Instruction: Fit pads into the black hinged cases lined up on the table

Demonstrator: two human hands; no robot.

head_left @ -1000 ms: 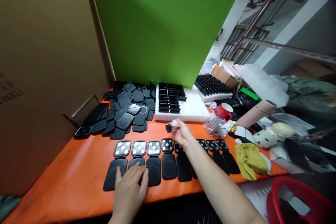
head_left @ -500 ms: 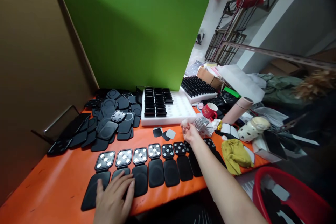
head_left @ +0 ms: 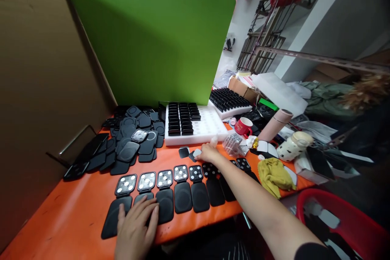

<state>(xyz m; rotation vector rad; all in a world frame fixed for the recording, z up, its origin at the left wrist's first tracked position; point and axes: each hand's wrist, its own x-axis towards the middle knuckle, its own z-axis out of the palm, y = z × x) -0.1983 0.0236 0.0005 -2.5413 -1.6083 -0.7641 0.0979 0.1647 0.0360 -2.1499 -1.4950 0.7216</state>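
Note:
A row of open black hinged cases (head_left: 183,189) lies along the front of the orange table (head_left: 76,207); the left ones show silver dotted inserts. My left hand (head_left: 134,227) rests flat, fingers spread, on the second and third cases from the left. My right hand (head_left: 207,153) reaches over the row to a few small loose square pieces (head_left: 184,152) in front of the white foam tray (head_left: 210,130). Its fingers are curled, with a small white object (head_left: 214,141) sticking up from them.
A heap of black cases (head_left: 128,142) lies at back left. A green board (head_left: 152,40) and cardboard (head_left: 36,69) wall the table. To the right are a second tray (head_left: 228,99), red mug (head_left: 243,126), clear packet (head_left: 233,144), yellow cloth (head_left: 274,172) and red basket (head_left: 335,219).
My right hand swung right toward the clear packet, then came back left to the loose square pieces. My left hand has stayed on the row of cases. The view shifted.

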